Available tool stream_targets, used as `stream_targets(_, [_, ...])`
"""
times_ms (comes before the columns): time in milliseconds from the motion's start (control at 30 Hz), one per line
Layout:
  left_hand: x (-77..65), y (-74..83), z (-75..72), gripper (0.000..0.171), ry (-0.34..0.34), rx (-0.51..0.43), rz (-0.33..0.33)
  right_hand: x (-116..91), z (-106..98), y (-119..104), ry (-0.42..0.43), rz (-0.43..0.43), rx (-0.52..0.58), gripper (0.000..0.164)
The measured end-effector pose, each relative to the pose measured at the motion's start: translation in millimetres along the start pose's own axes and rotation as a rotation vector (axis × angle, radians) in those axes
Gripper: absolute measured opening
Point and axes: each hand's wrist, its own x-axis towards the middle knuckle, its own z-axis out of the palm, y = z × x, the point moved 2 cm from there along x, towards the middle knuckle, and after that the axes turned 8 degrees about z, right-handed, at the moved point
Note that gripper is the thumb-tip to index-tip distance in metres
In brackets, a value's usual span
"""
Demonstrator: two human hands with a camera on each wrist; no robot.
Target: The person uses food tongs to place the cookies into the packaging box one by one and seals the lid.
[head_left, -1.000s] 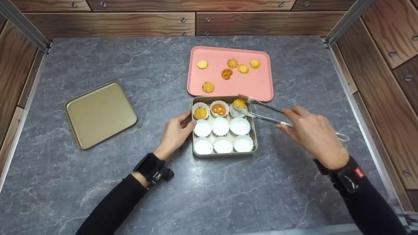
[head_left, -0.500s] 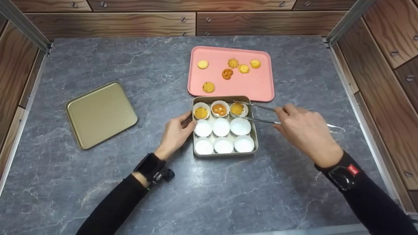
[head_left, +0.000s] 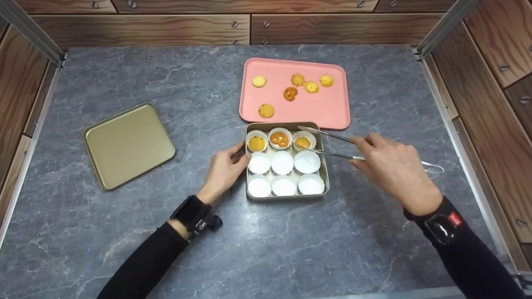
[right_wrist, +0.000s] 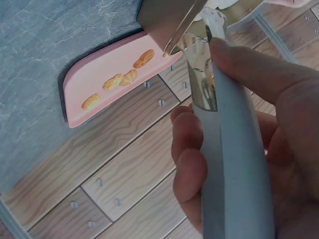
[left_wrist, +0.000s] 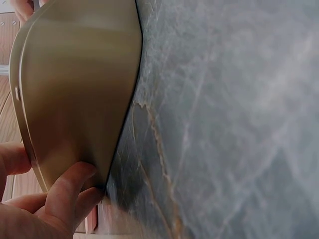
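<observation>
The left hand [head_left: 224, 170] holds the tin [left_wrist: 79, 89] at its left side, fingers bent against the wall; the right hand [head_left: 392, 168] is curled round tongs [right_wrist: 241, 164], tips parted at a cookie [head_left: 302, 143] in the back-right paper cup [head_left: 313, 140]. Six other cookies [head_left: 266, 111] lie on a pink tray [head_left: 324, 108] behind, a gold lid [head_left: 129, 147] on the surface [head_left: 83, 232] leftward

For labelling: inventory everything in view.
tin: 1, gold, mid-table
paper cups: 9, white, in tin
packed cookies: 3, yellow/orange, far cups
tray: 1, pink, behind tin
loose cookies: 6, yellow/brown, on tray
lid: 1, gold, left of tin
tongs: 1, silver/grey, over tin
table: 1, grey, underneath
panels: several, brown, around table
posts: 2, grey, far corners
wristbands: 2, black, wrists
sleeves: 2, black, arms
left hand: 1, tin's left wall
right hand: 1, holding tongs
</observation>
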Motion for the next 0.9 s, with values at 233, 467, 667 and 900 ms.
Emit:
stream_targets(233, [0.0, -1.7, 0.4, 0.054, 0.013, -0.006, 0.018, -1, 4, 16, 0.066, 0.115, 0.084, 0.053])
stream_targets(467, [-0.2, -1.4, 1.1, 0.054, 0.012, -0.035, 0.008, 11, 29, 26, 0.145, 0.287, 0.260, 0.050])
stream_targets(667, [-0.5, -0.6, 1.0, 0.054, 0.011, -0.039, -0.001, 24, 54, 35, 0.156, 0.442, 0.372, 0.046])
stream_targets(900, [-0.7, -1.3, 1.2, 0.054, 0.021, -0.038, 0.015, 35, 78, 42, 0.102, 0.483, 0.351, 0.047])
